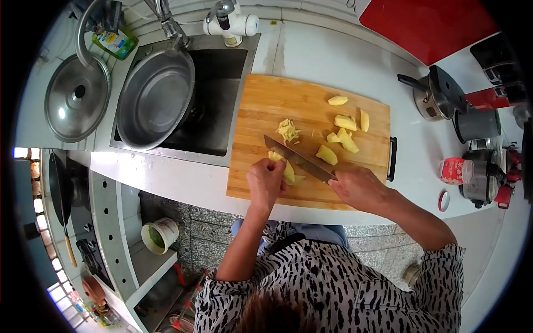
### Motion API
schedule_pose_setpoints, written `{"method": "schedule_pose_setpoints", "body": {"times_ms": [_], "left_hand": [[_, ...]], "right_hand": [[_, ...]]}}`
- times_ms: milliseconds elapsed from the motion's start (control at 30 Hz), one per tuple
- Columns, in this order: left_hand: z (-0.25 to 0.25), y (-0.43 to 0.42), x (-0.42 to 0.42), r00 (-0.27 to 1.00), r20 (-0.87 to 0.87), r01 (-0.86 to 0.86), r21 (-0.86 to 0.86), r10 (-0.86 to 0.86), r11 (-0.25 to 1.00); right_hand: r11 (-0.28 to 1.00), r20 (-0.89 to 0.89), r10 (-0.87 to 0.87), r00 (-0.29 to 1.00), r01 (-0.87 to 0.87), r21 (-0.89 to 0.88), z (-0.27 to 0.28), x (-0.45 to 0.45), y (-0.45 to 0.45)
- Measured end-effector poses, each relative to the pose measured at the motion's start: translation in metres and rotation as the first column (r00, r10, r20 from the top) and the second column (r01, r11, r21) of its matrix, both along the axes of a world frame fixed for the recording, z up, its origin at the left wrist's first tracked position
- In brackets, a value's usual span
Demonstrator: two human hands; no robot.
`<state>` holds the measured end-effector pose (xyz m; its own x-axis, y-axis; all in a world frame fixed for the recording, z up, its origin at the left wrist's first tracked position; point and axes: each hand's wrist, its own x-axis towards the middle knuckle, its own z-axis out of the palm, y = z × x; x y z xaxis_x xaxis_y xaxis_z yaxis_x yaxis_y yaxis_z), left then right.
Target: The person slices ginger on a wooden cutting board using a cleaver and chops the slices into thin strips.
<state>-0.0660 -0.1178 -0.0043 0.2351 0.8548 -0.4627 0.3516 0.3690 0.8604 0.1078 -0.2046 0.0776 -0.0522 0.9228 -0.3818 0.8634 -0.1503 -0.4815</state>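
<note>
My right hand [361, 190] is closed around the handle of a kitchen knife [302, 160], whose broad blade points up and left over the wooden cutting board [261, 100]. Just left of the blade, my left hand [266, 180] has its fingers curled onto a peeled yellow vegetable piece [288, 172]; whether it is potato or ginger I cannot tell. Beyond the knife lies a small heap of thin yellow strips [287, 130]. One cut chunk [327, 155] rests right of the blade, and several more chunks [345, 122] are scattered toward the board's far right.
Left of the board is a sink [236, 72] with a metal basin [155, 100] tilted in it, under a faucet [172, 28]. A pot lid [78, 99] stands farther left. Pots [430, 102], a red-labelled jar [456, 170] and its lid [443, 200] occupy the right side.
</note>
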Motion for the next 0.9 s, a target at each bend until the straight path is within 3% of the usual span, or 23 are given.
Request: {"method": "schedule_pose_setpoints", "body": {"times_ms": [300, 367, 600, 800, 900], "left_hand": [[-0.003, 0.000, -0.001, 1.000, -0.018, 0.020, 0.025, -0.019, 1.000], [-0.005, -0.001, -0.003, 0.999, -0.029, 0.018, 0.034, -0.017, 0.999], [-0.001, -0.001, -0.002, 1.000, 0.010, 0.002, 0.010, -0.002, 1.000], [0.001, -0.002, -0.002, 1.000, -0.001, 0.026, 0.021, -0.026, 0.999], [-0.003, -0.003, -0.004, 1.000, 0.019, 0.000, 0.032, 0.000, 0.999]], "right_hand": [[0.994, 0.006, 0.001, 1.000, -0.002, 0.105, -0.045, -0.019, 0.001], [0.996, -0.059, -0.035, 0.998, 0.040, 0.078, -0.031, -0.010, 0.002], [0.996, 0.009, 0.028, 1.000, -0.027, -0.082, -0.001, 0.005, 0.003], [0.994, 0.062, 0.096, 0.993, -0.099, 0.056, -0.042, -0.013, 0.004], [0.991, -0.003, -0.024, 1.000, 0.024, 0.135, -0.031, -0.014, 0.006]]}}
